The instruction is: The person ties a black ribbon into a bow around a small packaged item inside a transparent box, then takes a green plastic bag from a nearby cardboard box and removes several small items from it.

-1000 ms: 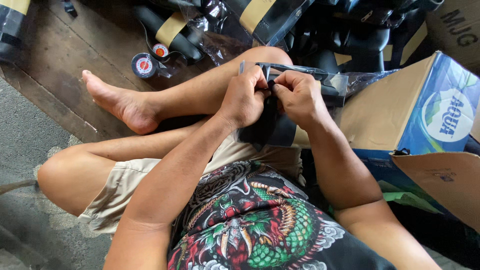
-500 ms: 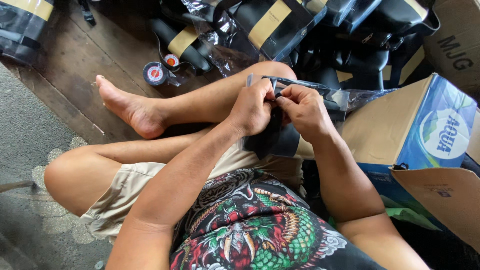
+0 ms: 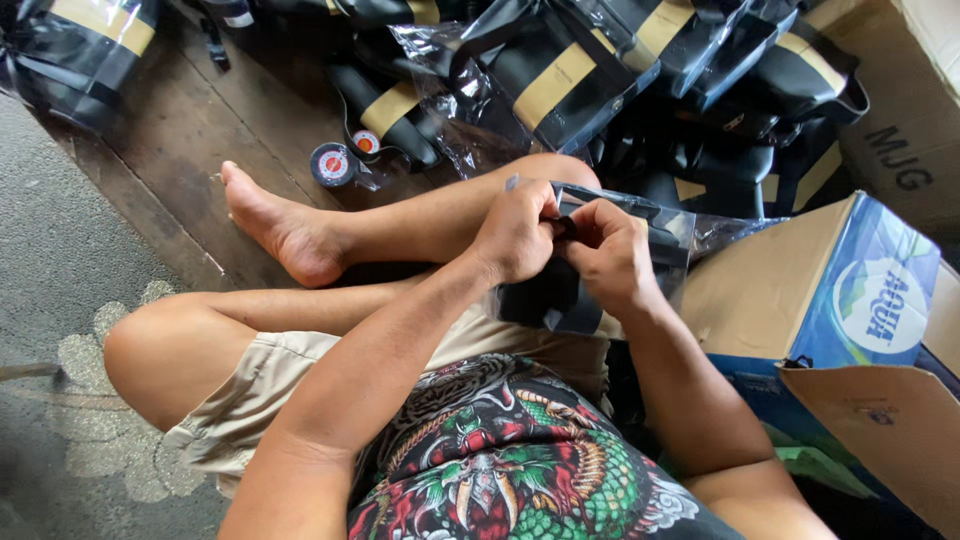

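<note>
On the far left a bagged black item with a tan band (image 3: pixel 95 40) lay on the wooden floor (image 3: pixel 190 150), and two tape rolls (image 3: pixel 345 160) sat just beyond the bare foot (image 3: pixel 280 230). Over the raised knee the left hand (image 3: pixel 515 235) was curled, its fingers pinching the top edge of a clear bag (image 3: pixel 690 235) with a black item (image 3: pixel 550 295) inside; the right hand (image 3: pixel 610 255) touched it, thumb and fingers closed on the same edge. This piece looked bagged but not yet closed off. Behind lay a pile of bagged items (image 3: pixel 600 70), seemingly finished, and to the right an open carton (image 3: pixel 800 290). The fingertips hid the exact grip, the small dark part between the hands was hard to make out, and the carton's inside was cut off.
</note>
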